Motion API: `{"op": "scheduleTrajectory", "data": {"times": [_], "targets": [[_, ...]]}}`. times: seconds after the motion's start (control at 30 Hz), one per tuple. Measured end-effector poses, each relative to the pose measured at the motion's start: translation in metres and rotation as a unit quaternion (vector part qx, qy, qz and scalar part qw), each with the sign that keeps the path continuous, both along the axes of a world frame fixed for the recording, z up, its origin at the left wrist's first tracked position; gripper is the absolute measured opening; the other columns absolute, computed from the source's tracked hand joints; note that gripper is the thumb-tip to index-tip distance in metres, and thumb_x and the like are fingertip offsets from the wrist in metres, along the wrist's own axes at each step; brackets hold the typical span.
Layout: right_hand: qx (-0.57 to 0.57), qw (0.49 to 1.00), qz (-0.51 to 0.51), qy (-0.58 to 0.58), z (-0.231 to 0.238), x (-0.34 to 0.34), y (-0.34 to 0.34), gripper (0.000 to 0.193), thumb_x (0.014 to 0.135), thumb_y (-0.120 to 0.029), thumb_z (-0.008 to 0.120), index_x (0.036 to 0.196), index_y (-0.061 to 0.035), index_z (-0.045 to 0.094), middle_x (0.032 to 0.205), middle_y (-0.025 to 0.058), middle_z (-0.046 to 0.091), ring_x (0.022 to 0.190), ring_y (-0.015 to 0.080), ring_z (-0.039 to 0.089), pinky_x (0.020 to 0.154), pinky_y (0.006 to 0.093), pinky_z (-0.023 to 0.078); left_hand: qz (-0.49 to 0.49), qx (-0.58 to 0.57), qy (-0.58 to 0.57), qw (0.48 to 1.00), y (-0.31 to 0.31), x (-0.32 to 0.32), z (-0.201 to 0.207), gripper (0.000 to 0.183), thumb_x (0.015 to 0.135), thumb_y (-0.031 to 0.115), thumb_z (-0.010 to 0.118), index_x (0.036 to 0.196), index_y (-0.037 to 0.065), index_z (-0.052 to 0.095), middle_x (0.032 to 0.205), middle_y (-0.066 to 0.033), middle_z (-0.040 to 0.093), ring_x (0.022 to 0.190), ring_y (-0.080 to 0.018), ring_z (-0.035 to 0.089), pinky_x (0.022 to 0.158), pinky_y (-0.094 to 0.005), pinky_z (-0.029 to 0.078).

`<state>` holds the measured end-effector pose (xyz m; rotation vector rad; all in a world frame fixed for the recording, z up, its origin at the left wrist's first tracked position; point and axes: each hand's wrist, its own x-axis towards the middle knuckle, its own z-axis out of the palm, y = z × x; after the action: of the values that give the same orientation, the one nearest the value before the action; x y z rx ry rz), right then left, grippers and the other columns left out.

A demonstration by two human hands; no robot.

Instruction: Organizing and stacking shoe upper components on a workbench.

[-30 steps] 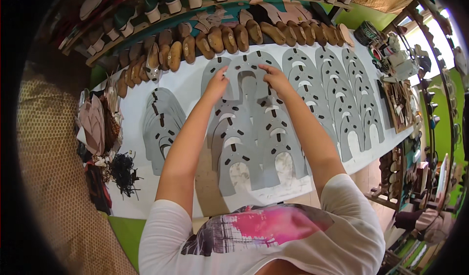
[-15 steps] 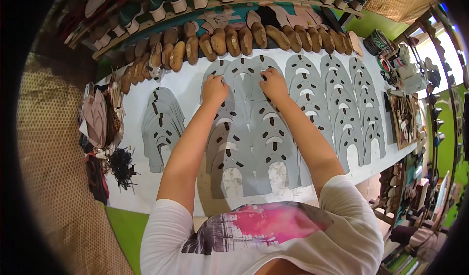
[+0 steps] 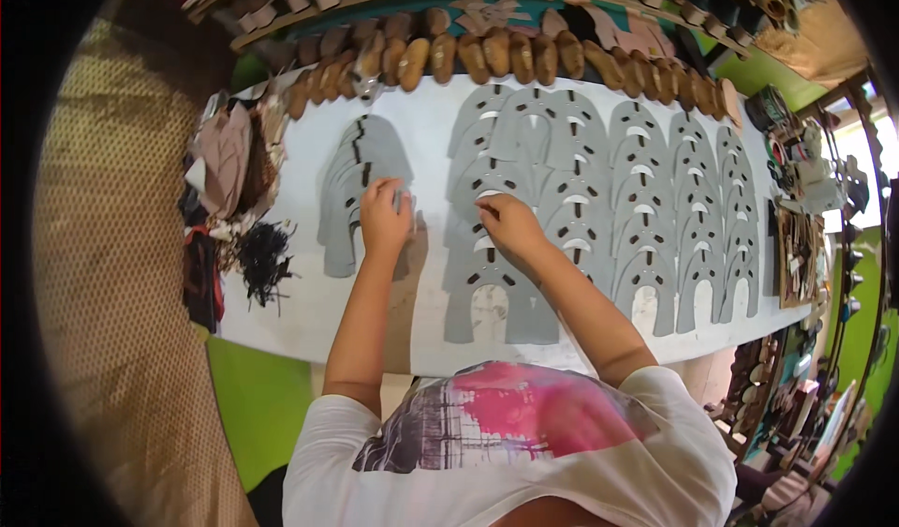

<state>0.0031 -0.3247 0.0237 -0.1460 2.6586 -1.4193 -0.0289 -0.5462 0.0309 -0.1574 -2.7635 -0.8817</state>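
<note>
Grey U-shaped shoe-upper pieces (image 3: 646, 283) with small dark patches lie in overlapping columns across the white table. At the left is a separate stack of the same grey pieces (image 3: 342, 237). Over the right edge of that stack hovers my left hand (image 3: 384, 218), its thumb and fingers apart, with nothing visible in it. My right hand (image 3: 510, 225) is above the leftmost column of uppers (image 3: 473, 311), its fingertips drawn together. Whatever its fingertips may hold is too small or hidden to make out.
Wooden shoe lasts (image 3: 496, 54) line the table's far edge. Black cord scraps (image 3: 262, 255) and brown leather pieces (image 3: 225, 152) lie at the left end. A dark can (image 3: 768, 107) and a wooden tray of strips (image 3: 798, 255) stand at the right.
Both hands have come back from the far end of the columns. My left hand has shifted left to the separate stack, and my right hand is nearer me. The view has turned leftward.
</note>
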Motion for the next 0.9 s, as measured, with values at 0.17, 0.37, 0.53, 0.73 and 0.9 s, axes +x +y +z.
{"op": "scheduleTrajectory", "data": {"times": [0.17, 0.37, 0.53, 0.73, 0.9], "targets": [[-0.029, 0.999, 0.031, -0.009, -0.008, 0.01, -0.073, 0.025, 0.08, -0.017, 0.055, 0.1, -0.004, 0.06, 0.09, 0.0146, 0.06, 0.078, 0.0256, 0.058, 0.07, 0.0324, 0.045, 0.213, -0.122, 0.018, 0.969, -0.059, 0.027, -0.01, 0.046, 0.075, 0.019, 0.056, 0.117, 0.002, 0.047, 0.117, -0.0187, 0.047, 0.111, -0.0331, 0.041, 0.094, -0.0435, 0.03], [0.06, 0.997, 0.029, 0.034, -0.017, 0.013, -0.137, 0.035, 0.08, -0.022, 0.053, 0.107, -0.0004, 0.054, 0.097, 0.0167, 0.057, 0.086, 0.032, 0.055, 0.076, 0.0382, 0.044, 0.161, -0.107, -0.082, 0.978, -0.095, 0.036, -0.011, 0.045, 0.075, 0.021, 0.059, 0.115, 0.004, 0.05, 0.115, -0.0135, 0.051, 0.106, -0.0297, 0.046, 0.088, -0.0429, 0.034], [0.238, 0.97, -0.019, 0.038, 0.006, 0.026, -0.159, 0.035, 0.077, -0.024, 0.057, 0.104, -0.0017, 0.056, 0.093, 0.0146, 0.056, 0.086, 0.0324, 0.056, 0.072, 0.0391, 0.045, 0.118, -0.135, -0.06, 0.982, -0.107, 0.04, -0.001, 0.038, 0.075, 0.02, 0.059, 0.11, 0.006, 0.054, 0.108, -0.0111, 0.055, 0.098, -0.0264, 0.052, 0.081, -0.0413, 0.038], [0.003, 0.994, -0.092, -0.056, 0.009, 0.011, -0.166, 0.034, 0.074, -0.024, 0.061, 0.102, -0.0044, 0.058, 0.081, 0.0121, 0.061, 0.072, 0.0269, 0.058, 0.063, 0.0339, 0.045, 0.1, -0.002, -0.054, 0.993, -0.117, 0.031, -0.012, 0.033, 0.076, 0.018, 0.058, 0.106, 0.006, 0.056, 0.093, -0.0126, 0.061, 0.08, -0.0281, 0.058, 0.071, -0.0377, 0.043], [-0.149, 0.976, -0.14, -0.077, -0.009, 0.003, -0.129, 0.025, 0.076, -0.018, 0.062, 0.096, -0.0016, 0.06, 0.073, 0.0053, 0.06, 0.065, 0.0153, 0.056, 0.061, 0.0266, 0.044, 0.027, 0.224, -0.154, 0.962, -0.09, 0.03, 0.015, 0.031, 0.078, 0.014, 0.055, 0.106, 0.002, 0.054, 0.087, -0.0108, 0.06, 0.072, -0.0191, 0.055, 0.066, -0.0289, 0.043]]}}
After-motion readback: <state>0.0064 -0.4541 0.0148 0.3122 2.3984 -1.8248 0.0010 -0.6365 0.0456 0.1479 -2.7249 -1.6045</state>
